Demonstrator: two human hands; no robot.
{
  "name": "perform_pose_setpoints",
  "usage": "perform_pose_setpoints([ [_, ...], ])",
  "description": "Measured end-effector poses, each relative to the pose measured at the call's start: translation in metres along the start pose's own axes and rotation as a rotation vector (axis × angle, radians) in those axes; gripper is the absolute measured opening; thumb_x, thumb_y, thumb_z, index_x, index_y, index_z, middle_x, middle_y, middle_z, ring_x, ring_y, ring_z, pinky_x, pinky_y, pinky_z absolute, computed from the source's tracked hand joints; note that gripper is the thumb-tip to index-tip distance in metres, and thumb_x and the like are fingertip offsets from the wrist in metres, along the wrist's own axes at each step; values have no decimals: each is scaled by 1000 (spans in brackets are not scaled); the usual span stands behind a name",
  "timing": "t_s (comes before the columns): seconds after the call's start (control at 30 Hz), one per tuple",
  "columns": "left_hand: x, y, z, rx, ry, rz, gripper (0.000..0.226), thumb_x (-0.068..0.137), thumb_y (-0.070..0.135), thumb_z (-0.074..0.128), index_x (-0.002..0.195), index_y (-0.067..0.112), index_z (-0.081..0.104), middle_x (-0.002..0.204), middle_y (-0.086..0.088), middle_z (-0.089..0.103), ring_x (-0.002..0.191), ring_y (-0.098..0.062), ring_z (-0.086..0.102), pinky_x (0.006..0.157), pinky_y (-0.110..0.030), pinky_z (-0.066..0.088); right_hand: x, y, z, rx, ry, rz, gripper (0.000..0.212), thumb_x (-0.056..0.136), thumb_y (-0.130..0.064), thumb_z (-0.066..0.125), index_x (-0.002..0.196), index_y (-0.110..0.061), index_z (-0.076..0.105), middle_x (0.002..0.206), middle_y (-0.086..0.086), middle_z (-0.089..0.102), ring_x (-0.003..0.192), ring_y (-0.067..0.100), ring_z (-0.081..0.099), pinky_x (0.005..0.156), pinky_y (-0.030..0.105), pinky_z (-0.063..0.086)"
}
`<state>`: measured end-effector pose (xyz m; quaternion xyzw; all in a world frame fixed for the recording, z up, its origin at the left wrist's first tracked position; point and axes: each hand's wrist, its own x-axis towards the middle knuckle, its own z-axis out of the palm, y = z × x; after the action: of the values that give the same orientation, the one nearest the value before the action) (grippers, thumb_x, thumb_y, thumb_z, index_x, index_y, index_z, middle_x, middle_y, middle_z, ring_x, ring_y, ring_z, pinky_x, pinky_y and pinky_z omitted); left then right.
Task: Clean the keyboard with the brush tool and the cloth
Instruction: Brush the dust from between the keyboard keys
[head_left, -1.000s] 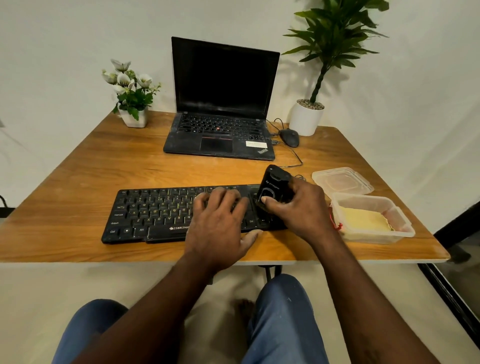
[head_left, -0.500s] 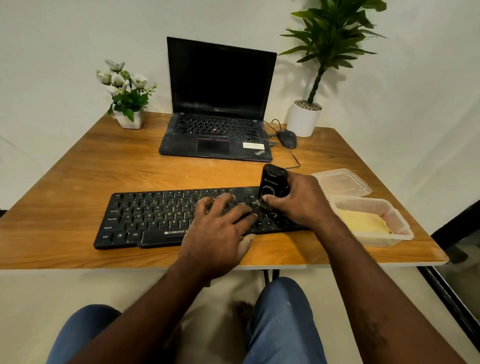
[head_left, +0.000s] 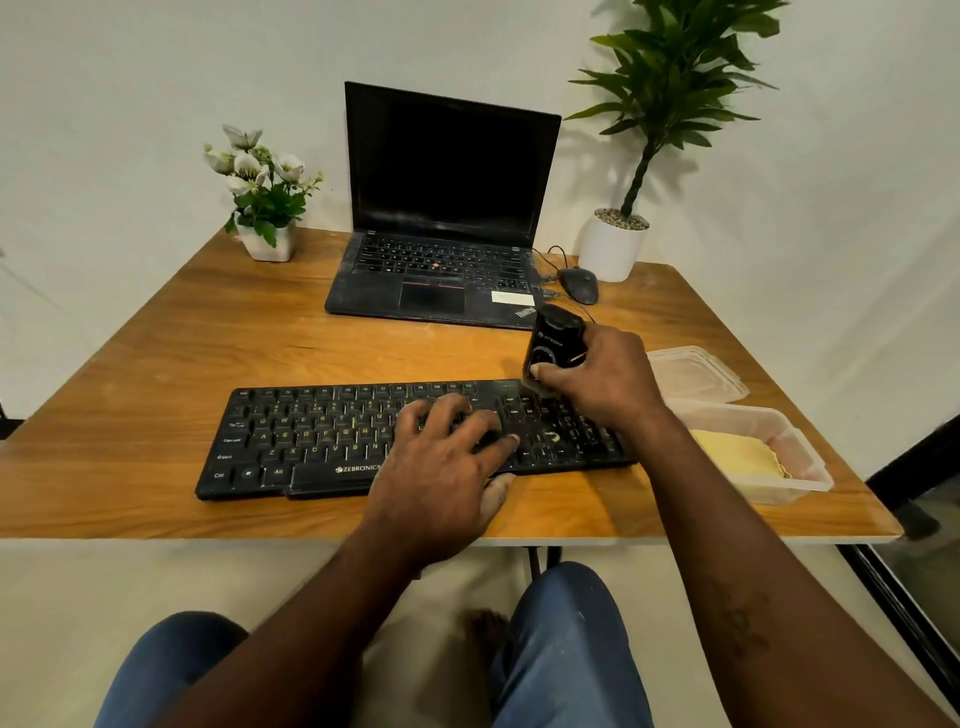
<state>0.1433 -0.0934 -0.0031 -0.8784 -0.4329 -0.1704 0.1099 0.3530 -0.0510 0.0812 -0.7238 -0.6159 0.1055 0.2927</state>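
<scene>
Square wooden table (head_left: 156, 364), warm orange grain, pale edge band along the near side. At the back, open black laptop (head_left: 441, 244), dull screen, dusty matte palm rest with a white sticker. Nearer, long flat black keyboard (head_left: 311, 441), low rounded keys, pale and yellow legends, lying slightly askew near the table's front edge. Right of it, clear rectangular plastic container (head_left: 779, 431) holding the folded yellow cloth (head_left: 737, 457); its thin ribbed lid (head_left: 696, 371) just behind. Tall leafy plant in a smooth white pot (head_left: 613, 252) at the far right corner; small white square pot of pale flowers (head_left: 265, 208) at far left. Left hand (head_left: 441, 467) flat on the keyboard's middle keys, fingers spread, thumb over the front edge. Right hand (head_left: 597, 379) curled tight around the brush tool (head_left: 553, 340), a glossy black rounded block, upright, its lower end touching the keyboard's top right rows. Small black oval mouse (head_left: 579, 285) beside the laptop, thin cord looping.
</scene>
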Motion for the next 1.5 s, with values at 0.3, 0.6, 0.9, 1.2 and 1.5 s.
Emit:
perform_pose_setpoints([
  [0.3,0,-1,0,-17,10,2,49,95,59,50,135,34,66,133,6,61,130,-28,46,105,-54,36,5,2,7,-102,61,7,50,79,-38,86,122,-18,70,113,1,76,98,17,70,79,28,54],
  [0.6,0,-1,0,-27,17,1,49,94,58,51,133,33,67,131,6,62,129,-27,46,104,-53,37,8,-9,17,-132,-83,-79,53,79,-40,86,125,-19,68,113,-2,75,97,15,70,80,30,58],
  [0.9,0,-1,1,-49,17,-2,49,94,58,52,133,33,67,132,6,61,129,-27,46,105,-53,35,15,-20,32,-28,-137,-98,53,79,-38,87,125,-18,68,116,-3,74,100,13,69,76,22,50],
  [1.2,1,-1,1,-51,8,-8,50,94,59,50,133,33,67,131,7,61,129,-26,46,105,-53,35,20,-31,37,-13,-165,-124,54,79,-38,87,126,-18,67,117,-1,74,99,13,69,79,25,56],
  [1.5,1,-1,1,-64,17,-8,49,93,59,51,132,34,67,129,7,62,128,-25,46,105,-52,35,18,-20,29,54,-149,-68,52,81,-37,86,126,-19,67,115,-2,74,98,14,68,73,21,51],
])
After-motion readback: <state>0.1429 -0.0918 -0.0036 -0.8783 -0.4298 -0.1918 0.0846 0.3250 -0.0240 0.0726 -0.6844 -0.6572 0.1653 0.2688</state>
